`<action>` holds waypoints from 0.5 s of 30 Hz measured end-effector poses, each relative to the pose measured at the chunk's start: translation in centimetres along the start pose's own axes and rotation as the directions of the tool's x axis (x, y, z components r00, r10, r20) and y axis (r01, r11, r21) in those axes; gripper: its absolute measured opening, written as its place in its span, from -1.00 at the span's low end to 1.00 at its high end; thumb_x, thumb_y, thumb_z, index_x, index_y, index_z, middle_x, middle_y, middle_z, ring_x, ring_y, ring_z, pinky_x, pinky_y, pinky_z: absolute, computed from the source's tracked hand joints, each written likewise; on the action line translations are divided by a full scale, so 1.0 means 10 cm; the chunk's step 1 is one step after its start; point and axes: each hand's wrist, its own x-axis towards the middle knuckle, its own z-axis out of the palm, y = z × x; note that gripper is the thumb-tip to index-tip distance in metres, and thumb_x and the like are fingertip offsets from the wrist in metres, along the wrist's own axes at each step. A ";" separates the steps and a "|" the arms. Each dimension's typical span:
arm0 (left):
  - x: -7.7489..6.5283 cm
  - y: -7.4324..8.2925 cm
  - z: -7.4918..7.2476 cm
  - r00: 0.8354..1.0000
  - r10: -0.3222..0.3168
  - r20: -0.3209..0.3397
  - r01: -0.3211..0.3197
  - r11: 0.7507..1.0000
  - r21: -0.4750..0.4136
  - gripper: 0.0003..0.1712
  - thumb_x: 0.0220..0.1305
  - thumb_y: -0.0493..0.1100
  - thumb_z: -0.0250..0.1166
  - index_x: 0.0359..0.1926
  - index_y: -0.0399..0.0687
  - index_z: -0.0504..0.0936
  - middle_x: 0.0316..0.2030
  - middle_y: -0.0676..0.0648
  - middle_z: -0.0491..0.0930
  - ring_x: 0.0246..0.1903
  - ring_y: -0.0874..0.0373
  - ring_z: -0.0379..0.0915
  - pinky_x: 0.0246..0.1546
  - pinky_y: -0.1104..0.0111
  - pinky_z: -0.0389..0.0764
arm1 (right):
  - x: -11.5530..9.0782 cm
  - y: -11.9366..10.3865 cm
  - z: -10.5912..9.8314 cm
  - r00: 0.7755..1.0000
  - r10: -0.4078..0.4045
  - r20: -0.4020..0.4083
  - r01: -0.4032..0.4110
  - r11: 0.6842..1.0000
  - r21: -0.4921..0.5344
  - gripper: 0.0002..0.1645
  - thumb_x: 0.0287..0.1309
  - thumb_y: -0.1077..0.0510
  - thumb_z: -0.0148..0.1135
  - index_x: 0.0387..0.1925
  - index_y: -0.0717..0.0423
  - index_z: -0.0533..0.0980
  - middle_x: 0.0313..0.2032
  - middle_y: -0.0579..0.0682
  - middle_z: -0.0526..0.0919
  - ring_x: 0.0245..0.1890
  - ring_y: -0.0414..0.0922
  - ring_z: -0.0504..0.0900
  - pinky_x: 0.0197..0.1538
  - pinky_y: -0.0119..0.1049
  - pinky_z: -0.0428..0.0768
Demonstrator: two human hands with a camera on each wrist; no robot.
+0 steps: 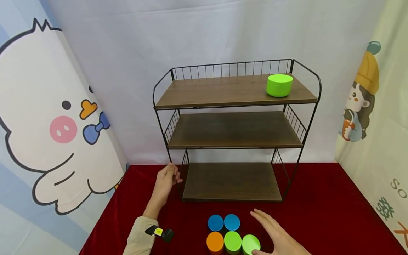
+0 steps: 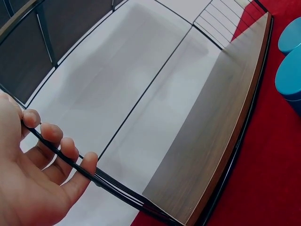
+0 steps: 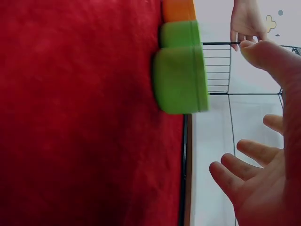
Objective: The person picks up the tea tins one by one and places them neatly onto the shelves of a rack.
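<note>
My left hand (image 1: 166, 178) grips the left front post of a three-tier rack (image 1: 236, 129) with wooden shelves and a black wire frame. The left wrist view shows its fingers curled around the thin black post (image 2: 63, 157). Beside a light green round lidded container (image 1: 251, 243), my right hand (image 1: 276, 235) is spread, fingers apart and nothing in its grasp. Touching that container on its left stands a green one (image 1: 232, 241), then an orange one (image 1: 215, 242). Behind them are two blue round containers (image 1: 215, 223). In the head view the thumb tip overlaps the light green container's edge; contact is unclear.
On the right of the rack's top shelf (image 1: 220, 90) sits another bright green lidded container (image 1: 279, 85). A red cloth (image 1: 322, 212) covers the table under everything. Pale curtains with cartoon figures hang at the back and on both sides.
</note>
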 end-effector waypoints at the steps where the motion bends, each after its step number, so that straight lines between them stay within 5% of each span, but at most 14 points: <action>1: 0.00 0.00 0.00 1.000 -0.001 -0.002 0.001 1.000 0.002 -0.41 0.67 0.09 -0.21 -0.34 -0.35 0.31 -0.47 -0.11 0.33 -0.39 0.12 0.38 -0.18 0.33 0.70 | -0.01 0.01 0.02 1.000 -0.005 0.004 0.005 1.000 0.004 0.13 0.06 -0.23 0.55 0.49 0.15 0.24 0.39 0.29 0.37 0.25 0.21 0.47 0.03 0.09 0.70; 15: -0.01 0.02 0.01 1.000 -0.007 -0.006 0.007 1.000 0.006 -0.43 0.67 0.10 -0.20 -0.35 -0.28 0.32 -0.47 -0.09 0.33 -0.39 0.13 0.38 -0.19 0.33 0.70 | -0.08 0.21 0.20 0.993 -0.064 0.095 0.051 0.990 0.128 0.17 0.06 -0.19 0.58 0.52 0.18 0.20 0.41 0.36 0.32 0.36 0.14 0.39 0.15 -0.09 0.64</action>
